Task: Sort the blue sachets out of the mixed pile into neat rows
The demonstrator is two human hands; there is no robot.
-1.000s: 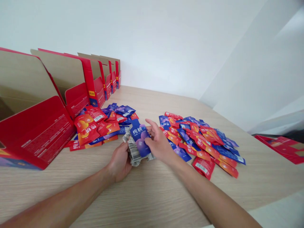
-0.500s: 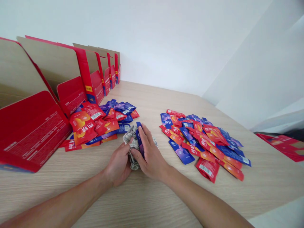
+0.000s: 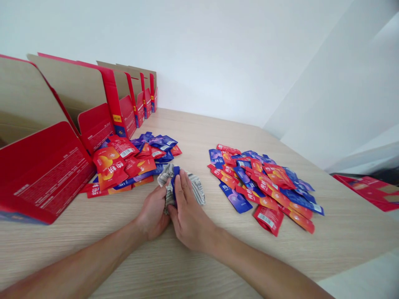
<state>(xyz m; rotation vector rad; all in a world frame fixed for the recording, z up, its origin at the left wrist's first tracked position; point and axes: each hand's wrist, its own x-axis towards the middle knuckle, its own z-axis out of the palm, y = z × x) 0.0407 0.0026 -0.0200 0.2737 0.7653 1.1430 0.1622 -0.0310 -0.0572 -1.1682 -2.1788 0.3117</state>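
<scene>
The packet [image 3: 175, 174], dark blue, stands at the frame's centre against a crumpled striped cloth [image 3: 198, 189], mostly hidden by the right hand [image 3: 190, 211], its fingers together, pressing it; the left hand [image 3: 154, 211] pinches the cloth; packet piles [image 3: 137, 162] flank them, boxes [image 3: 46, 174] at left

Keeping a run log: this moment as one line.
left hand: gripping striped bundle; right hand: flat against blue packet; left packet pile: beside red boxes; right packet pile: on table

Head cam, worn up top, facing fwd & down, hands mid-view, single view
</scene>
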